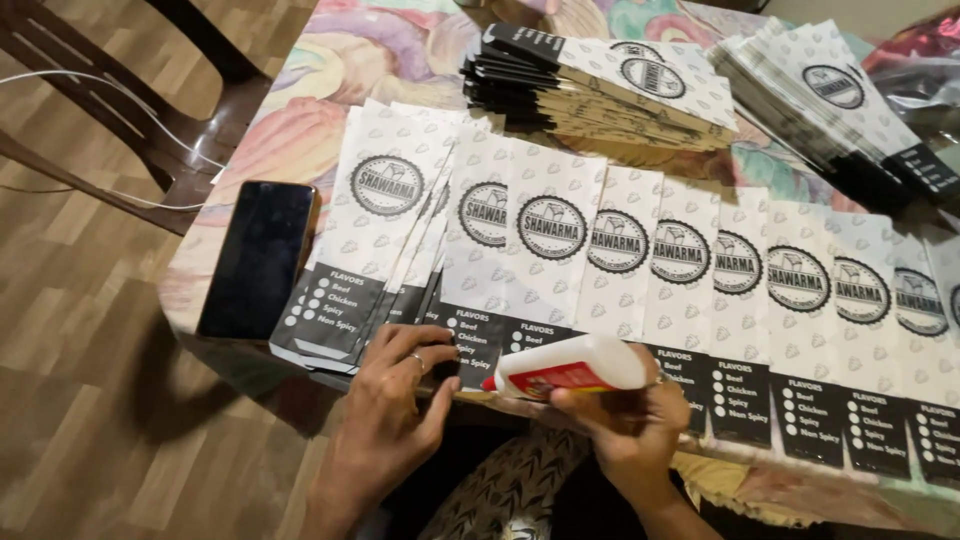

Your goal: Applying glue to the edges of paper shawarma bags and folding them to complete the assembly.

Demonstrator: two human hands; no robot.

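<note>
My right hand (628,420) grips a white glue bottle (575,367) with a red label, its red tip pointing left toward the lower edge of the paper sleeves. My left hand (392,405) rests with its fingers on the black bottom flap of one sleeve (470,345) at the table's near edge. A long overlapping row of white patterned paper sleeves (740,270), each with a round black emblem and a black bottom panel, lies across the table in front of me.
A dark phone (258,258) lies face up at the table's left edge. Two stacks of flat sleeves (610,85) (830,95) sit at the back on a colourful tablecloth (300,120). A dark chair (130,110) with a white cable stands at the left.
</note>
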